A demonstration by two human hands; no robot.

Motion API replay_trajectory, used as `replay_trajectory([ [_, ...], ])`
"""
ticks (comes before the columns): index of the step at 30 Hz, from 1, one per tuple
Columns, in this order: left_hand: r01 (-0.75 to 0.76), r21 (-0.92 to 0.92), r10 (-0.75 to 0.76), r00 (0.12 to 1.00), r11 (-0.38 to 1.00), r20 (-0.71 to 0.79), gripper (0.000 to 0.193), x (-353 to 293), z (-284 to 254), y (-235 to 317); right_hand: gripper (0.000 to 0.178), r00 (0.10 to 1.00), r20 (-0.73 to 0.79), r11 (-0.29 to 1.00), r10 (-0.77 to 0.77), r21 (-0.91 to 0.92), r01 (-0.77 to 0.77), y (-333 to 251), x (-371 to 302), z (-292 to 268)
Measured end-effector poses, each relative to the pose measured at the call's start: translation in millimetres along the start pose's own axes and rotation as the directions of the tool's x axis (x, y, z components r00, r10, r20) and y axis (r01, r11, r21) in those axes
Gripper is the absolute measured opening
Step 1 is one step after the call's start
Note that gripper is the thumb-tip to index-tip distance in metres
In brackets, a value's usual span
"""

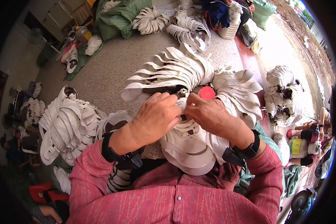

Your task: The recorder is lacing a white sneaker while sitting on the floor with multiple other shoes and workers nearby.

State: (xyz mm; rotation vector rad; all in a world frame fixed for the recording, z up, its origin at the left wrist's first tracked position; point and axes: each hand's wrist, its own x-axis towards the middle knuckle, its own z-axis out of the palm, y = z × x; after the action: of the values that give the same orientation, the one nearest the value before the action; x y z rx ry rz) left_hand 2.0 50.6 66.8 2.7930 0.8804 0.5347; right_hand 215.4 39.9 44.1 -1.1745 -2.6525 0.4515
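A white shoe upper (188, 147) with mesh and pale laces lies toe-down against my lap. My left hand (155, 117) is closed at its laced opening, knuckles up and fingers curled inward. Facing it, my right hand (209, 114) pinches thumb and fingers together at the same spot. A white tongue-like piece (181, 103) shows between the two hands. The backs of my hands hide the fingertips, so any lace in them cannot be made out. Just beyond the hands fans a nested row of white shoe uppers (175, 71).
Beside my right hand is a round red lid (207, 93). More stacked uppers lie at left (69, 127), near right (239, 93) and far right (283, 93). Green sacks (119, 18) rest on the speckled floor at the back. Another person (227, 15) sits at the far side.
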Motion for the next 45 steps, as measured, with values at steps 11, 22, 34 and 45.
replay_trajectory([
  [11, 0.344, -0.184, -0.337, 0.939, 0.921, 0.071, 0.017, -8.9, 16.3, -16.7, 0.012, 0.995, 0.072, 0.983, 0.067, 0.167, -0.078, 2.5, 4.9, -4.0],
  [22, 0.477, -0.292, -0.422, 0.876, 0.829, 0.234, 0.027, -10.0, 13.4, -38.7, 0.015, 0.994, 0.036, 0.934, 0.107, 0.339, -0.113, 11.8, 5.6, 10.2],
  [34, 0.351, -0.874, -0.055, 0.934, 0.335, 0.353, 0.022, -6.6, -60.0, 5.0, 0.015, 0.974, -0.201, 0.688, -0.102, 0.693, 0.215, -20.7, -16.0, -12.8],
  [45, 0.259, -0.511, -0.256, 0.964, 0.820, 0.077, 0.013, -38.5, 15.8, -15.9, 0.014, 0.878, -0.129, 0.436, -0.460, 0.829, 0.350, -25.2, -160.2, -115.4],
])
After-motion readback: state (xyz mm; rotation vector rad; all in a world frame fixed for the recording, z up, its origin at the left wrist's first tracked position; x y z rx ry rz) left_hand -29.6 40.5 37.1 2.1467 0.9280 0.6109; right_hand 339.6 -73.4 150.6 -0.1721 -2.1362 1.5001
